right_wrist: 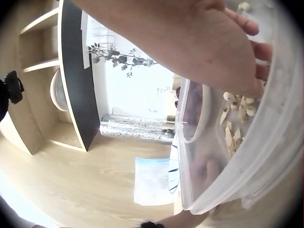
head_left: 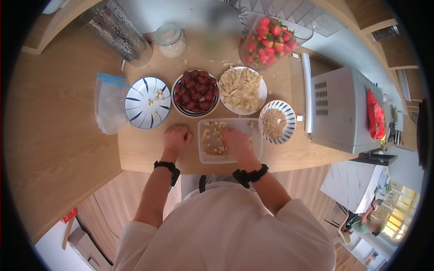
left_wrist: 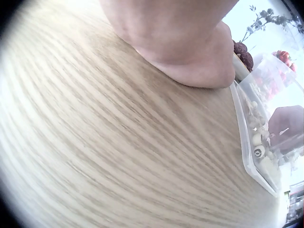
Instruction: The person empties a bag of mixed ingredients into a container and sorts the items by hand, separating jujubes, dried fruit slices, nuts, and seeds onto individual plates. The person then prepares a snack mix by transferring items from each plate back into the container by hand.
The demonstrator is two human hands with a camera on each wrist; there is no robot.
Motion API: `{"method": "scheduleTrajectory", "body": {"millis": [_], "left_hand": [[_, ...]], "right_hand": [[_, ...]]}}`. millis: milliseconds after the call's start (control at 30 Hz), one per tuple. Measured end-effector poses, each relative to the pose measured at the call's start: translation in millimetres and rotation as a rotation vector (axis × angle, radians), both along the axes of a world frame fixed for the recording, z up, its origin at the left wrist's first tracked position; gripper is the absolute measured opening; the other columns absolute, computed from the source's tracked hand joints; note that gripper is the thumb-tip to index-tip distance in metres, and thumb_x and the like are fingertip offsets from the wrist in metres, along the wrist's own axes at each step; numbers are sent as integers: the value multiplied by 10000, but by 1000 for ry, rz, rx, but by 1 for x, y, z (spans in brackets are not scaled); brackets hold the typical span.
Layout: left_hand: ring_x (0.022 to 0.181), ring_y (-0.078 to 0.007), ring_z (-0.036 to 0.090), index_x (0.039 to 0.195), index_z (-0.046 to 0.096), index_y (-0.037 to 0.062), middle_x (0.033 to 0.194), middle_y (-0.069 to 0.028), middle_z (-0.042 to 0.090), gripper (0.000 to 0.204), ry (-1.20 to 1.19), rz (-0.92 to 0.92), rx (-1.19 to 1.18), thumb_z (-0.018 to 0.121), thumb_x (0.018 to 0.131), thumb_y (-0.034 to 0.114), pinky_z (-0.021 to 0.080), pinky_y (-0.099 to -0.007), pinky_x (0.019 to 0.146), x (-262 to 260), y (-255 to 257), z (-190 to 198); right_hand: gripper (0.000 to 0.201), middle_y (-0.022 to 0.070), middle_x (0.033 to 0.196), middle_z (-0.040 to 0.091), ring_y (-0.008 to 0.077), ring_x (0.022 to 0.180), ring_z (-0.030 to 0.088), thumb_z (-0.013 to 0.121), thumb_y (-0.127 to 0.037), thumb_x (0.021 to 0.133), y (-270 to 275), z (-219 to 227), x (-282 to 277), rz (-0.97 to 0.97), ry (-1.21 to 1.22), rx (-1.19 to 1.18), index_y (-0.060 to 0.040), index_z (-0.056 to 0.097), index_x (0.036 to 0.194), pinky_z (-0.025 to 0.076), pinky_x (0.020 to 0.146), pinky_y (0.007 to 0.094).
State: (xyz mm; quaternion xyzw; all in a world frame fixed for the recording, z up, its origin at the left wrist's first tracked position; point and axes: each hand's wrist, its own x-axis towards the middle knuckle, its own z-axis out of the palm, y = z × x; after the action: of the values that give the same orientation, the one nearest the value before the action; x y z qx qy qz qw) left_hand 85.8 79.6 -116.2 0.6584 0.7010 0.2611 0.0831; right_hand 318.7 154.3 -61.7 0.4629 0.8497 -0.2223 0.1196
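My right hand (head_left: 238, 142) is down inside a clear plastic container (head_left: 210, 158), fingers among pale dried pieces (head_left: 216, 147). In the right wrist view the fingers (right_wrist: 244, 21) are spread and slightly bent, with nothing seen between them. Round cream-coloured seeds (right_wrist: 251, 110) and elongated pale slices (right_wrist: 232, 137) lie near the heel of the hand. To the left of the container, my left hand (head_left: 177, 139) rests on the wooden table, its fingers loosely curled and holding nothing. A white plate with blue stripes (head_left: 140, 116) holds several of the seeds.
Behind the container stand a bowl of dark red dates (head_left: 195, 90) and a plate of pale slices (head_left: 242, 88). A striped bowl (head_left: 289, 128) is at right. Clear bags (head_left: 108, 106), a glass jar (head_left: 170, 40), a strawberry tub (head_left: 271, 43) and a silver appliance (head_left: 337, 110) surround the area.
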Motion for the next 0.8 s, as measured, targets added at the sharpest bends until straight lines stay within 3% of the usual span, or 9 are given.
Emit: {"method": "scheduleTrajectory", "body": {"millis": [367,467,533,567,633,667,733,767,800], "left_hand": [[696,-288,629,667,594,112,686,-67,613,133,30,7,-78,643,732,217,518,-427,592,-3,-3,-2],[605,-283,588,650,577,86,633,-90,574,137,-47,-10,-70,645,748,154,471,-405,558,-2,-2,7],[615,-270,617,743,623,98,715,-77,643,113,-430,269,-228,659,792,194,488,-380,567,6,-3,11],[615,-270,617,743,623,98,715,-77,643,113,-428,250,-233,659,792,194,488,-380,567,9,-5,12],[604,-261,619,830,626,91,714,-81,648,76,-762,323,-90,655,820,160,479,-357,567,10,-6,17],[604,-261,619,830,626,91,714,-81,648,76,-759,310,-93,655,820,160,479,-357,567,18,-5,37],[641,-264,635,850,615,77,730,-88,646,74,-445,130,-144,656,817,129,497,-360,583,39,-7,79],[641,-264,635,850,615,77,730,-88,646,74,-442,121,-146,656,817,129,497,-360,583,48,-5,90],[671,-275,633,883,606,73,766,-93,642,113,-365,-60,-124,668,797,109,505,-375,604,57,-2,99]], "right_hand": [[148,76,959,668,323,880,658,580,-181,889,-6,23,5,-82,296,-30,-141,639,1018,510,736,465],[161,80,959,675,315,878,658,584,-174,888,-6,29,12,-50,311,-46,-140,659,1025,512,738,462],[166,80,962,678,314,880,658,589,-177,885,-7,30,18,-96,349,-34,-145,668,1028,514,739,461],[171,81,965,681,313,882,659,595,-180,883,-10,30,24,-119,380,-38,-151,677,1030,516,740,459],[165,99,967,688,323,884,664,603,-165,873,-10,33,29,-150,375,-40,-137,680,1017,521,744,463],[160,117,968,694,332,885,669,612,-149,863,-10,34,32,-165,369,-47,-123,683,1003,525,747,468],[150,119,957,698,333,872,672,612,-159,868,-11,29,38,-175,361,-50,-123,687,993,526,742,471],[142,121,945,701,333,859,676,612,-168,873,-12,26,40,-172,352,-57,-124,690,984,527,736,475],[142,121,945,701,333,859,676,612,-168,873,-13,24,41,-180,356,-55,-124,690,984,527,736,475]]}}
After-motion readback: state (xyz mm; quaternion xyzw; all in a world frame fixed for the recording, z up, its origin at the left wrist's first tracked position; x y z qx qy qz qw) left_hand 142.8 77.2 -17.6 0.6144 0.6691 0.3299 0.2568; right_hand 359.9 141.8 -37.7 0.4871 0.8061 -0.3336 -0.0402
